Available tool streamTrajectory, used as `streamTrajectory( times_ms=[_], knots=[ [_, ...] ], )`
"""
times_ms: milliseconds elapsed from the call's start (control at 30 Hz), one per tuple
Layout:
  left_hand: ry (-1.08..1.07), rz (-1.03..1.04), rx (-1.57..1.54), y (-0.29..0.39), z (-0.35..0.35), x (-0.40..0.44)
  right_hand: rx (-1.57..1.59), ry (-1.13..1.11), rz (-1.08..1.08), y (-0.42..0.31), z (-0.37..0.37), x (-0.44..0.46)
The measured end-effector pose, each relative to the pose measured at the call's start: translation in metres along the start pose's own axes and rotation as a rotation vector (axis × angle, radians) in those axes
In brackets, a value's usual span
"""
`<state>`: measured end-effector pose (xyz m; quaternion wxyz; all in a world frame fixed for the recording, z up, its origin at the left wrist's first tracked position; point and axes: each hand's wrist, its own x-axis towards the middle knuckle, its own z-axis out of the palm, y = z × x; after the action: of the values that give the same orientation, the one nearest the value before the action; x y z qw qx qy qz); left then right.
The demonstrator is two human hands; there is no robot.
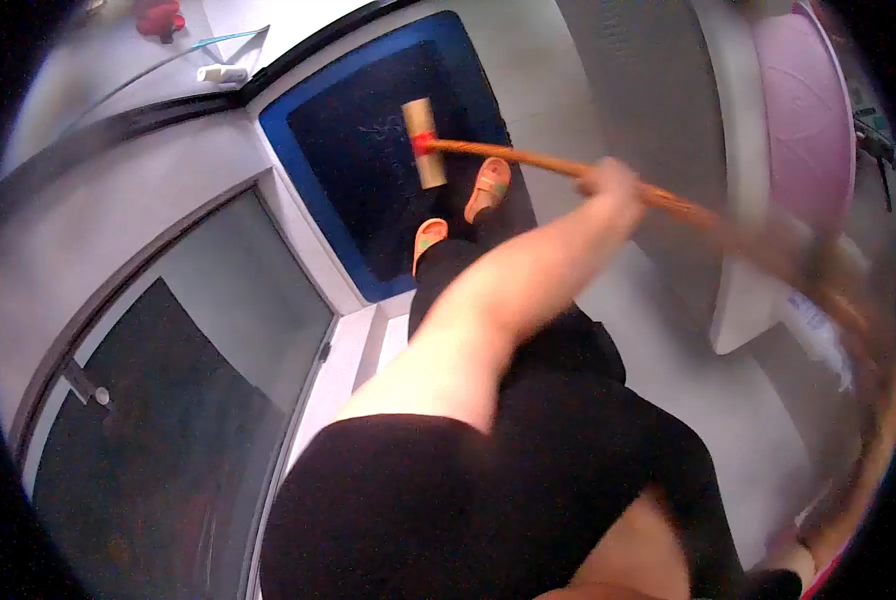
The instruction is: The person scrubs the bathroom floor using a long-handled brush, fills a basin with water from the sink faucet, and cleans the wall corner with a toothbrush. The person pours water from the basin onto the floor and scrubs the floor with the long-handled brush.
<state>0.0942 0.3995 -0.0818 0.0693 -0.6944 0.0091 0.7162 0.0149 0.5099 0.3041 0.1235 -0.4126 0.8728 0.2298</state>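
A T-headed mop [518, 155] is held with its head at the dark, blue-bordered mat [348, 145], just beside the orange slippers [488, 185]; whether the mat is touched cannot be told. The step in hand is judged to be a mopping stroke, and for the next move a firm grip and clearance from the feet seem to be required. The bare left arm is stretched forward across the body, and the fingers of the left hand [613, 190] are clamped around the wooden handle. The right hand cannot be made out in the blur, so its fingers' state cannot be told.

The left hand [616, 190] is blurred, and beyond it the wooden handle [676, 207] smears, its far end indistinct.
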Motion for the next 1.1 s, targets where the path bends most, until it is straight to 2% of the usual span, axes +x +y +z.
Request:
streamTrajectory(
  times_ms=[33, 100, 200, 233, 300, 333, 400, 433, 500, 533, 600, 633, 733, 767, 800, 833, 867, 900, 933, 1000, 1100],
  knots=[
    [-0.016, -0.053, 0.013, -0.008, 0.025, -0.029, -0.208, -0.057, -0.072, 0.0, -0.031, 0.003],
    [-0.022, -0.108, 0.027, -0.023, 0.061, -0.066, -0.299, 0.006, -0.034, 0.009, -0.05, -0.012],
    [-0.051, -0.092, -0.091, -0.035, 0.075, -0.07, -0.393, -0.028, -0.015, -0.005, -0.073, -0.008],
    [-0.049, -0.093, -0.093, -0.033, 0.07, -0.068, -0.366, -0.007, -0.044, -0.007, -0.078, -0.006],
    [-0.208, -0.067, -0.153, -0.017, 0.054, -0.06, -0.338, 0.013, -0.079, -0.005, -0.078, 0.004],
    [-0.211, -0.064, -0.152, -0.004, 0.038, -0.047, -0.289, 0.01, -0.11, -0.005, -0.066, 0.011],
    [-0.169, 0.089, -0.16, 0.031, -0.006, -0.007, -0.25, 0.009, -0.13, -0.01, -0.036, 0.023],
    [-0.148, 0.167, -0.164, 0.049, -0.019, 0.003, -0.139, 0.002, -0.104, -0.017, -0.012, 0.029],
    [0.059, 0.133, -0.194, 0.083, -0.024, -0.012, 0.0, -0.031, -0.046, -0.021, 0.016, 0.037],
    [0.056, 0.129, -0.195, 0.084, -0.01, -0.008, 0.027, -0.054, -0.017, -0.019, 0.021, 0.04],
    [0.224, 0.1, -0.112, 0.069, 0.013, 0.003, 0.105, -0.061, 0.067, -0.001, 0.029, 0.033],
    [0.221, 0.1, -0.107, 0.053, 0.028, 0.004, 0.157, -0.044, 0.116, 0.015, 0.032, 0.019],
    [-0.034, 0.005, 0.081, -0.019, 0.07, -0.003, 0.28, -0.157, 0.395, 0.075, 0.025, -0.049],
    [0.025, -0.038, 0.088, -0.022, 0.084, -0.034, 0.313, -0.167, 0.46, 0.09, 0.02, -0.07],
    [-0.002, -0.031, 0.126, -0.013, 0.085, -0.076, 0.307, -0.055, 0.403, 0.098, 0.019, -0.085],
    [-0.043, -0.046, 0.249, -0.028, 0.091, -0.056, 0.293, 0.054, 0.344, 0.106, 0.018, -0.101],
    [-0.065, -0.045, 0.249, -0.032, 0.092, -0.055, 0.261, -0.083, 0.387, 0.094, -0.004, -0.095],
    [-0.087, -0.041, 0.247, -0.033, 0.091, -0.058, 0.188, -0.106, 0.351, 0.078, -0.019, -0.083],
    [-0.091, -0.04, 0.255, -0.028, 0.091, -0.063, 0.096, -0.094, 0.279, 0.058, -0.028, -0.062],
    [-0.158, -0.075, -0.012, -0.01, 0.086, -0.077, -0.047, -0.022, 0.133, 0.026, -0.043, -0.02],
    [-0.24, -0.1, 0.035, 0.037, 0.067, -0.03, -0.213, 0.059, 0.009, -0.002, -0.063, 0.033]
  ],
)
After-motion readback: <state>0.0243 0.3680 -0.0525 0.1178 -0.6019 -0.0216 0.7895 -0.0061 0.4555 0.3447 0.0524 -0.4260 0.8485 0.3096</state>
